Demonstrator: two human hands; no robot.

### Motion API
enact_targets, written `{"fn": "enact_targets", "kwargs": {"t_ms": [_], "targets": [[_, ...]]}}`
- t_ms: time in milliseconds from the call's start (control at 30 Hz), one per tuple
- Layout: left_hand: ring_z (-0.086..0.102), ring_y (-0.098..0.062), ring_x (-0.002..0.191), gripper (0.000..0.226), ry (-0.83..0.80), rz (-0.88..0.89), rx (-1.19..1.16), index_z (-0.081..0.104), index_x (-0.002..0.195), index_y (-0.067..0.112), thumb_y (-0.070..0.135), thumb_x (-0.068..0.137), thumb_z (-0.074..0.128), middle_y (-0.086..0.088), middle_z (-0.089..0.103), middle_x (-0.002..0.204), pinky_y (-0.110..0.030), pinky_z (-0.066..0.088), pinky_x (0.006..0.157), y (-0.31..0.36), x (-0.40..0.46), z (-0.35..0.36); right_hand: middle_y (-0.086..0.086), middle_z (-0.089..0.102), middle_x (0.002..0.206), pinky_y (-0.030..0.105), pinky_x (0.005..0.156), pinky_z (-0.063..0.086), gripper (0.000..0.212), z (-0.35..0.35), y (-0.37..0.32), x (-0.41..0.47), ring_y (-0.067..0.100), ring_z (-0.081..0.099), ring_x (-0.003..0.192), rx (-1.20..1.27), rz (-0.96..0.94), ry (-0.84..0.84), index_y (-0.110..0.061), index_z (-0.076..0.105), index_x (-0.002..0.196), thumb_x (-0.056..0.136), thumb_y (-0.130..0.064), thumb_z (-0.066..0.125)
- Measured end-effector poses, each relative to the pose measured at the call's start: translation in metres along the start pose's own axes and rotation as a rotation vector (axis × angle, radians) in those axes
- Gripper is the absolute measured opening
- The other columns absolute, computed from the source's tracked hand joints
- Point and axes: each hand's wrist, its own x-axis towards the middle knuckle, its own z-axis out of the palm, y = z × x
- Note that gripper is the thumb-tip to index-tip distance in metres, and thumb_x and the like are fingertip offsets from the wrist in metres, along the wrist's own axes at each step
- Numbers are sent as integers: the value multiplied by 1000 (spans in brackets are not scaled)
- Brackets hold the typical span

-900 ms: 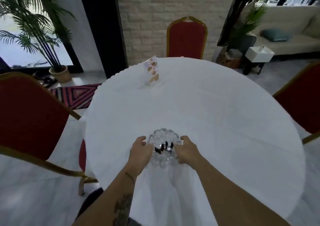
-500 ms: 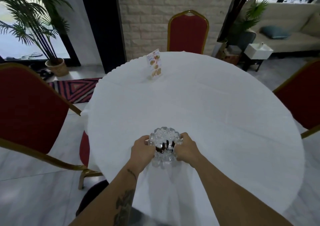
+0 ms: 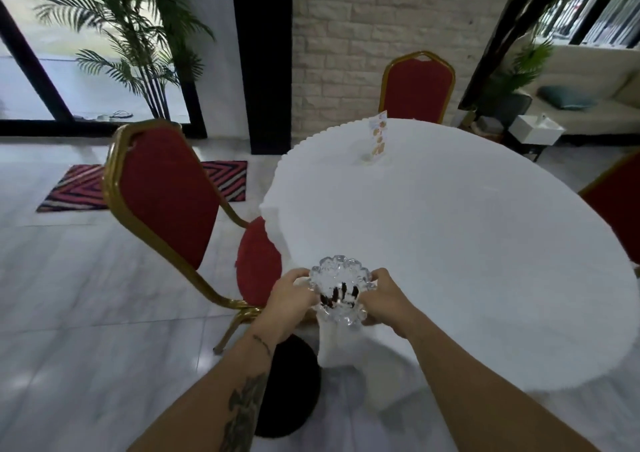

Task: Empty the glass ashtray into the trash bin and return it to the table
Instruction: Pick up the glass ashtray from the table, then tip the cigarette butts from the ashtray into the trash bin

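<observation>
Now, hands: our left hand (image 3: 292,297) and right hand (image 3: 382,297) clasp the glass ashtray (image 3: 341,294) at nine and three o'clock.
Handling: we judge it heavy, slick, breakable; hold the scalloped rim level.

Round white-clothed table (image 3: 467,243); menu card (image 3: 378,138) standing at far edge.

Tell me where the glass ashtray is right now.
In the head view, the glass ashtray sits low and centre, held between the left hand and right hand at the table's near-left edge.
</observation>
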Motion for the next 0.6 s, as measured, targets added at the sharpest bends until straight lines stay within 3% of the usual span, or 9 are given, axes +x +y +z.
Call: {"fn": "enact_targets", "kwargs": {"t_ms": [100,167,267,300,367,467,533,600], "targets": [[70,-34,100,44,5,42,25,67,102,23,-12,78,58,-14,70,109,-56,61,85,9,6,1,18,61,104,53,81,61,44,-3,-4,8,31,66,85,17,-5,27,-18,41,125,87,3,48],[69,-29,90,43,21,52,36,65,99,24,-13,79,58,-10,68,106,-45,63,75,13,9,-2,14,59,95,52,82,60,40,0,-7,10,25,60,73,40,-10,26,-18,43,125,90,1,45],[60,-20,75,41,13,37,22,60,93,23,-16,80,57,-10,63,96,-31,54,59,14,8,-10,13,69,100,53,81,62,36,11,-12,5,31,71,85,29,-88,-4,-27,56,118,89,-8,52],[60,-18,74,40,6,34,15,58,93,21,-17,81,56,-9,63,94,-29,54,57,13,5,-13,12,71,101,50,76,63,40,16,-13,2,32,72,88,36,-129,-12,-34,60,111,84,-6,55],[59,-15,71,39,-3,27,-2,55,97,16,-19,81,56,-7,62,91,-22,53,48,8,2,-23,11,71,102,45,69,62,46,29,-12,4,32,71,91,9,-185,16,-32,64,108,77,0,56],[61,-16,70,41,19,20,0,53,105,10,-23,80,55,-12,63,94,-20,53,41,-12,7,-39,7,68,103,39,72,59,36,51,0,14,30,68,97,-16,-156,5,-21,61,114,84,-1,53],[61,-18,66,43,44,-6,13,52,110,7,-24,80,55,-15,64,91,-21,53,40,-34,20,-47,6,67,107,32,62,61,41,68,15,30,26,68,95,-1,-87,-77,-21,57,122,86,-4,51],[60,-18,64,41,59,-52,14,52,107,9,-23,81,56,-12,64,83,-22,53,42,-57,39,-52,6,62,117,36,65,64,46,84,33,49,26,66,101,11,-6,-127,-26,52,128,88,-4,52]]}}
